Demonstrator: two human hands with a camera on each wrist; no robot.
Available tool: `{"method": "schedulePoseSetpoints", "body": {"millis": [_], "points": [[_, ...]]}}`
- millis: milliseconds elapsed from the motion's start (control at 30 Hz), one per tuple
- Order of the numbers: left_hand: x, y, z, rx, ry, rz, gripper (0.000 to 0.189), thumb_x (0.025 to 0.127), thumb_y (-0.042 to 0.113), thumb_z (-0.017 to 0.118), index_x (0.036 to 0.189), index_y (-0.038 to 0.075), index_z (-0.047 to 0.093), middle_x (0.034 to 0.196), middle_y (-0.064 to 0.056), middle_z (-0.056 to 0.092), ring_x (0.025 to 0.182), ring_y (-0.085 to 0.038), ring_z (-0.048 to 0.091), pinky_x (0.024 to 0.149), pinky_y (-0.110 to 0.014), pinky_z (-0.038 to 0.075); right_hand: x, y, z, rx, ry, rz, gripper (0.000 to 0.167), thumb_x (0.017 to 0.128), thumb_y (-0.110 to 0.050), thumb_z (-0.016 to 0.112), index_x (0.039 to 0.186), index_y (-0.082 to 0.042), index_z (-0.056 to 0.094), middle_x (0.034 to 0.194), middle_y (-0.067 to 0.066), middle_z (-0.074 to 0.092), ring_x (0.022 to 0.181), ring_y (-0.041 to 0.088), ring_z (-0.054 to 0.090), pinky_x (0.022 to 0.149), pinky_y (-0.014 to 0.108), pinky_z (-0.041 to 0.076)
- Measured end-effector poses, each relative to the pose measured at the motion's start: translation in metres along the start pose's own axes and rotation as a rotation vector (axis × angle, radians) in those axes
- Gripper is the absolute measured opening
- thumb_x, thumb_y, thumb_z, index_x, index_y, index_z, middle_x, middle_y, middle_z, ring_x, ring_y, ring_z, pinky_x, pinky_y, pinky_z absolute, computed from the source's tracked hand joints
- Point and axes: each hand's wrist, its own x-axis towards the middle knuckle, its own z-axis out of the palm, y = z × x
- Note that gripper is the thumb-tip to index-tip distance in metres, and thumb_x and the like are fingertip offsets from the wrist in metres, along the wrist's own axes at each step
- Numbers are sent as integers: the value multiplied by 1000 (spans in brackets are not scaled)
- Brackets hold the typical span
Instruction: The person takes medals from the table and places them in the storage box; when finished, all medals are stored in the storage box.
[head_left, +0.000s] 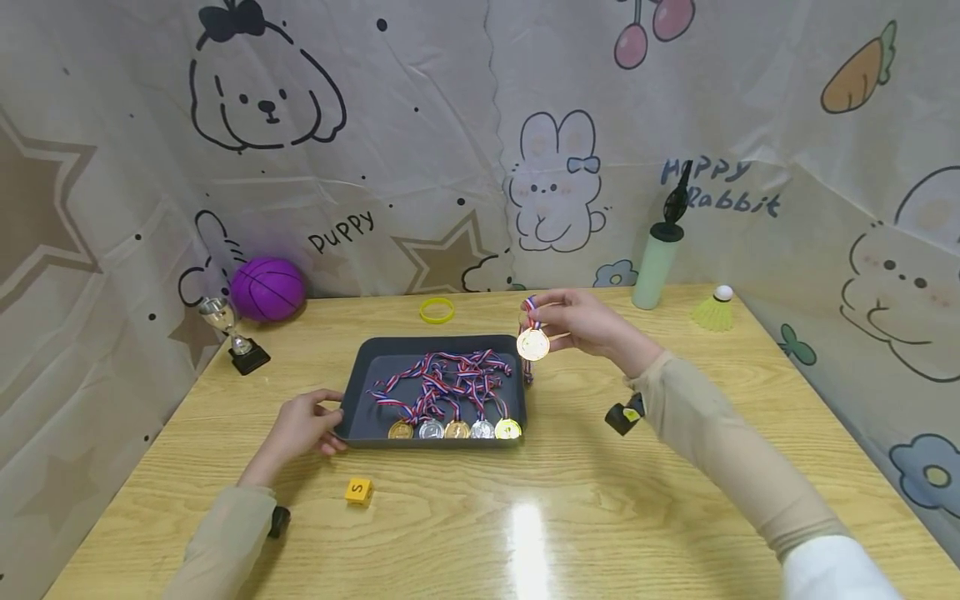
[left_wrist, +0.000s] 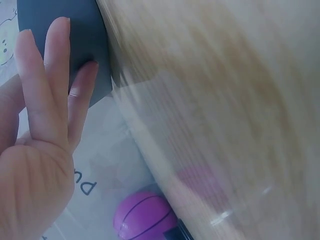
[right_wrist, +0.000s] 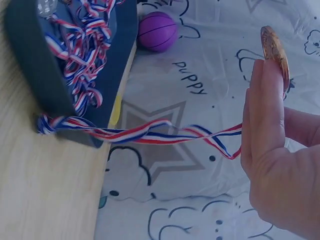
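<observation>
In the head view, my right hand pinches a medal by its red, white and blue ribbon near the disc, above the right end of a dark grey tray. The right wrist view shows the medal's disc edge-on at the fingertips. Its ribbon hangs down to a knotted end beside the tray wall. Inside the tray lie tangled ribbons and a row of several gold- and silver-coloured medals. My left hand touches the tray's left end, with fingers mostly straight against it.
A yellow letter cube sits in front of the tray. Behind it are a trophy, a purple ball and a yellow ring. A green pump-like cylinder and a yellow shuttlecock stand at the back right.
</observation>
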Motion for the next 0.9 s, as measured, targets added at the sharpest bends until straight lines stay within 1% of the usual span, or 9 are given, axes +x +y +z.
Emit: {"method": "schedulePoseSetpoints", "body": {"millis": [100,267,467,533,567,667,700,767,900], "points": [[0,1,1,5,1,-5,40,94,2,52,132,-10,47,85,-23,69,57,-22,69,51,-33,60,0,-7,5,0,-4,1,32,98,-9,52,126,6,48,92,1,68,74,12,67,64,27,61],[0,2,1,4,1,-7,41,94,2,52,132,-10,46,85,-24,69,56,-22,69,51,-33,60,4,-17,13,-18,-16,-22,37,98,-9,52,130,7,46,94,2,68,75,12,67,63,26,60],[0,2,1,10,0,-11,41,94,2,52,133,-10,46,85,-23,69,57,-23,69,51,-33,60,5,-34,25,-27,-31,-50,38,98,-8,51,133,6,45,95,1,68,77,13,68,63,27,60],[-1,2,1,10,-3,-14,41,94,2,52,133,-10,46,84,-23,69,57,-23,69,51,-33,60,6,-39,31,-26,-34,-52,38,98,-7,51,133,5,45,96,4,67,77,13,68,63,28,60],[-1,1,1,10,-4,-16,41,94,2,52,133,-10,46,84,-22,69,57,-23,69,51,-33,60,8,-41,34,-26,-35,-53,38,98,-7,51,134,5,45,100,7,68,78,13,68,64,28,60],[-1,0,1,10,-3,-18,41,94,2,52,133,-10,46,84,-22,69,57,-23,69,51,-33,60,15,-47,45,-17,-38,-54,37,98,-6,51,134,4,46,111,19,66,78,13,68,65,29,60],[-1,0,1,9,-3,-18,41,94,2,52,133,-10,46,84,-22,69,57,-22,69,51,-33,60,18,-49,49,-11,-35,-52,36,98,-6,51,133,3,47,114,21,65,78,14,68,65,29,61],[-1,0,1,6,-2,-16,41,94,3,52,133,-10,46,84,-22,69,57,-23,70,51,-33,60,25,-51,59,-4,-26,-50,36,98,-6,52,132,1,48,118,24,63,78,14,68,65,29,61],[0,0,1,1,-4,-13,41,95,3,52,133,-10,46,83,-22,69,57,-23,70,51,-33,60,41,-50,81,42,5,-50,34,97,-5,54,130,1,51,118,23,64,76,15,67,58,27,60]]}}
